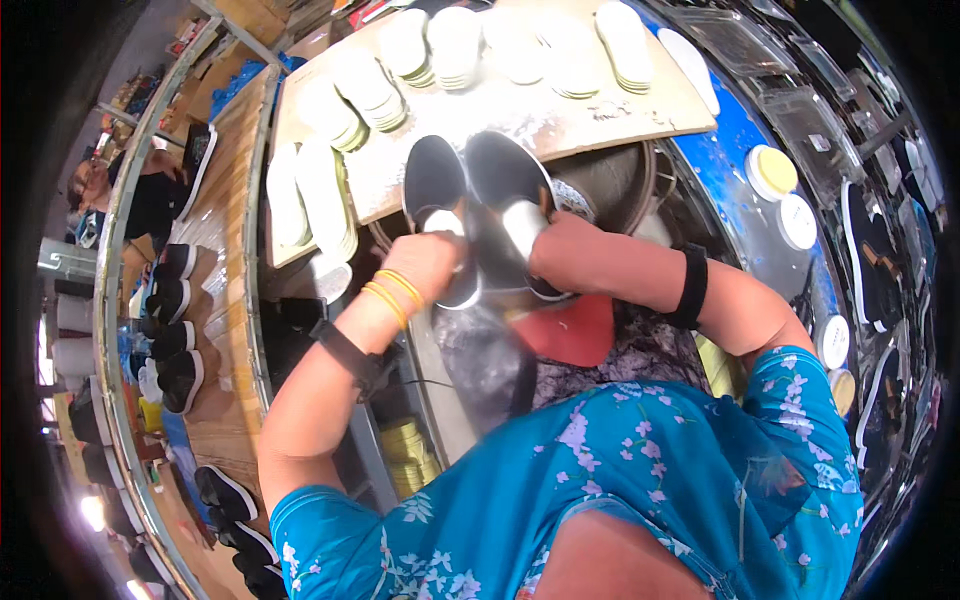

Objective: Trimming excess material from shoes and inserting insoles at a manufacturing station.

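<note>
Two black slip-on shoes with pale sole edges sit side by side in front of me, toes pointing away. My left hand [430, 262] is closed at the opening of the left shoe [434, 168], its fingertips hidden inside. At the right shoe [497, 165], my right hand [566, 248] is closed in the same way, fingers mostly out of sight. White insole-like pieces show in both openings, a left one [444, 221] and a right one [523, 224], against the hands. Beneath the shoes lie a red patch of cloth [570, 330] and my dark patterned lap.
Several stacks of white insoles [455, 45] stand on a pale board [660, 115] beyond the shoes. A dark round basin [625, 180] is partly under it. Round tubs [771, 172] line the blue surface at right. Black shoes [180, 380] stand on a wooden shelf [225, 400] at left.
</note>
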Demonstrator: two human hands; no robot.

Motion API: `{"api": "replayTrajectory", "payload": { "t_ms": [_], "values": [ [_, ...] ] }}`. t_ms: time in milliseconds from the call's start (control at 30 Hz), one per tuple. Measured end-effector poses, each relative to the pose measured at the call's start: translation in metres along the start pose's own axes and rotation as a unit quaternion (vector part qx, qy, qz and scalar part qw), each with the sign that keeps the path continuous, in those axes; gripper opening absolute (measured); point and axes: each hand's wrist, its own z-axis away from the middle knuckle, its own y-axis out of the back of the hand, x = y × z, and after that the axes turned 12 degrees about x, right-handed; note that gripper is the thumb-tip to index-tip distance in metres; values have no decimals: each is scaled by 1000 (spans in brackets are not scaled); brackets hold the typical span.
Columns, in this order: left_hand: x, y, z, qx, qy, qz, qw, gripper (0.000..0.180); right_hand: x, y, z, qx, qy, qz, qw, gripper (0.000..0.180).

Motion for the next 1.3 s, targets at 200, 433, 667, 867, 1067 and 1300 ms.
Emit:
{"api": "replayTrajectory", "payload": {
  "t_ms": [200,433,667,867,1067,1300],
  "values": [
    [8,-17,-14,-153,-11,-171,973,23,12,32,-25,-166,26,-86,982,23],
    [-17,26,-45,-433,32,118,893,27,12,32,-36,-178,11,-33,983,50],
    [8,-5,-19,-97,33,-88,991,65,0,-11,-32,-19,-55,42,997,49],
    [-18,3,-17,-55,80,205,974,80,9,10,-9,43,-80,-100,991,31],
    [-3,3,-6,-104,257,465,841,74,8,5,25,188,-298,-239,905,46],
    [26,-14,-5,-82,306,356,879,69,5,-32,-2,141,-386,-498,764,74]
  ]
}}
